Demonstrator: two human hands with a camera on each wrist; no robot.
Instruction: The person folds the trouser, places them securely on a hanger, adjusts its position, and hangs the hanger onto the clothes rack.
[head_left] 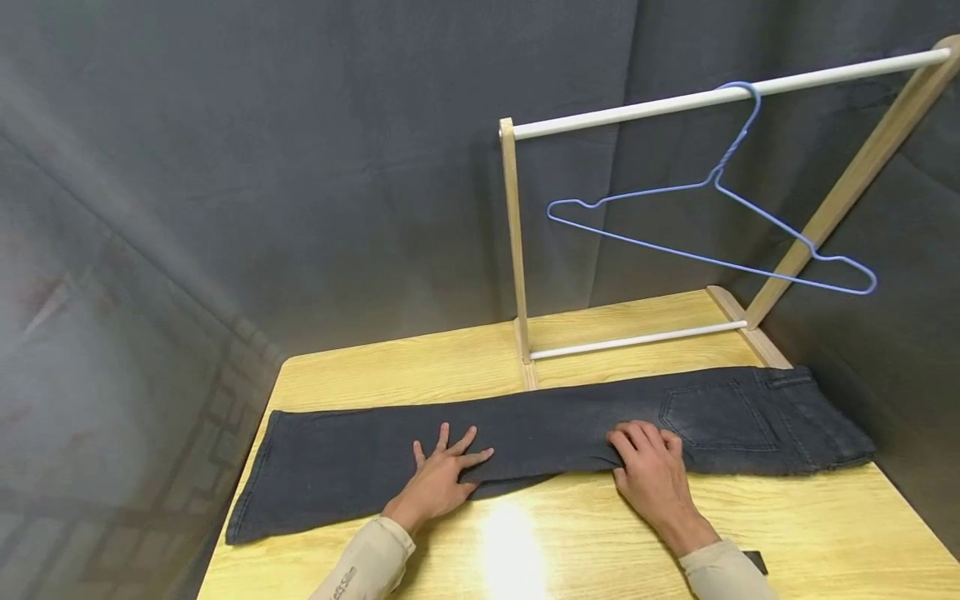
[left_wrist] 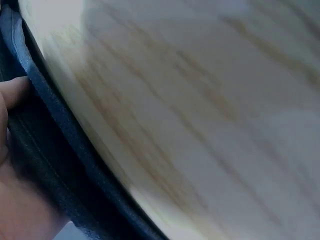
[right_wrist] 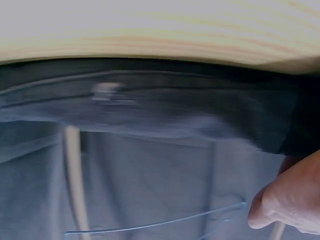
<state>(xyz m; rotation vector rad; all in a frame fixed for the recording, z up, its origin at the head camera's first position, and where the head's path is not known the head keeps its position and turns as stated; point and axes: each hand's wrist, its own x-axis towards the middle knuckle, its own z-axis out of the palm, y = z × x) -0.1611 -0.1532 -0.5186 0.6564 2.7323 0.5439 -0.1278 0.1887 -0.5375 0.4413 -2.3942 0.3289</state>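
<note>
A pair of dark jeans (head_left: 330,462) lies folded lengthwise across the wooden table, leg hems at the left and waistband at the right. My left hand (head_left: 437,483) rests on the legs with straight, spread fingers, its thumb at the near edge. In the left wrist view that thumb touches the dark denim (left_wrist: 52,125) beside a raised edge. Further right, my right hand (head_left: 654,475) pinches the near edge just left of the back pocket (head_left: 720,417), fingers curled over the cloth. The right wrist view shows the blurred jeans (right_wrist: 165,107) beyond this hand.
A wooden rack (head_left: 513,250) with a white top rail (head_left: 637,111) stands behind the jeans. From the rail hangs a blue wire hanger (head_left: 660,245). Dark curtains (head_left: 390,183) close off the back and sides. A small black object (head_left: 756,561) lies by the right sleeve.
</note>
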